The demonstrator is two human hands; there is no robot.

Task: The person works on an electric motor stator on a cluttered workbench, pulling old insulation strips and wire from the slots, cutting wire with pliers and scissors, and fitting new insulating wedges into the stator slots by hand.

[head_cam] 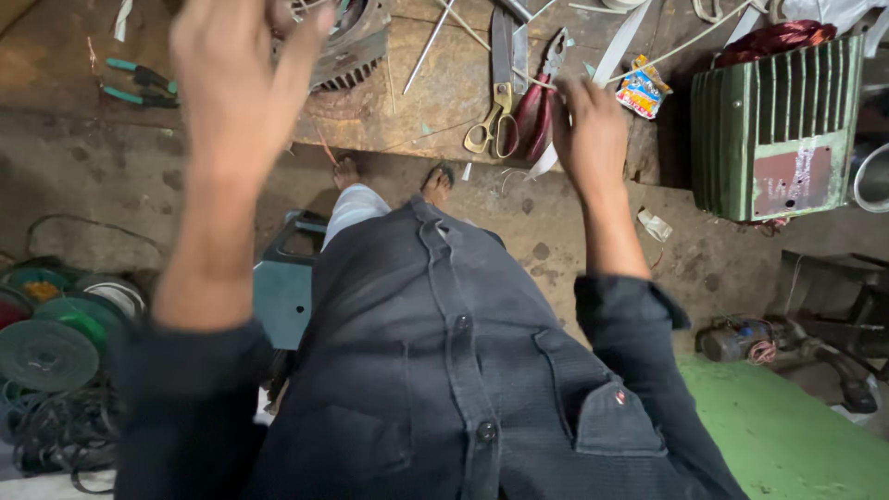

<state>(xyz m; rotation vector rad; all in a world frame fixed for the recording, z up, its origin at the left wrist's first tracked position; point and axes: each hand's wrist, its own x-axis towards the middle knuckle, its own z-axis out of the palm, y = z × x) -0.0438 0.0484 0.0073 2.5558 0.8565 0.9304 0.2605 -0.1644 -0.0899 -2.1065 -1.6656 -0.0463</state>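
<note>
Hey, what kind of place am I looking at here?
Probably a small workshop for rewinding or repairing electric motors. A green finned motor housing holding a copper coil sits on the worn wooden bench, scissors and red-handled pliers lie there, and spools of wire sit on the floor.

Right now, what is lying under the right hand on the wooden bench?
Under the right hand a white strip runs across the wooden bench, beside the red pliers. The hand covers the strip's middle.
</note>
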